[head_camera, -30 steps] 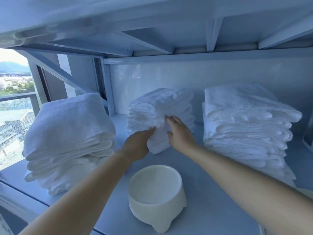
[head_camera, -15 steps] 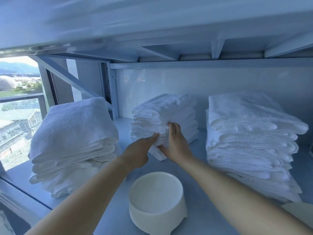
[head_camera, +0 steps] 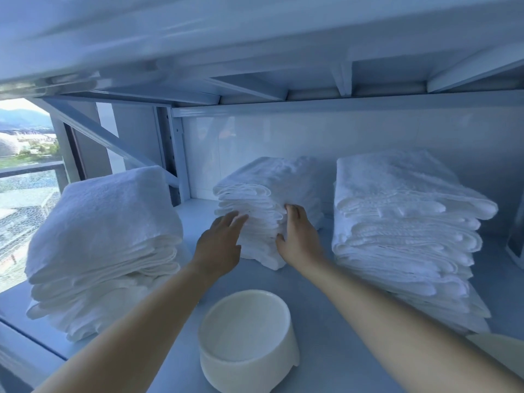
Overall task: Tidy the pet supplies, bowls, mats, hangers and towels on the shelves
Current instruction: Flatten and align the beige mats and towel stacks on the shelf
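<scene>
Three stacks of folded white towels stand on a white shelf. The small middle stack sits toward the back. My left hand lies flat against its front left face, fingers spread. My right hand presses on its front right corner, fingers up along the folds. Neither hand grips a towel. A white pet bowl stands at the shelf's front, between my forearms.
A big towel stack fills the left of the shelf and a tall one the right. The shelf above hangs low overhead. A window is at far left. A pale object shows at the bottom right.
My hands have shifted on the middle stack: the left now lies flatter on its left face, the right has gone to the right corner. The view has moved closer.
</scene>
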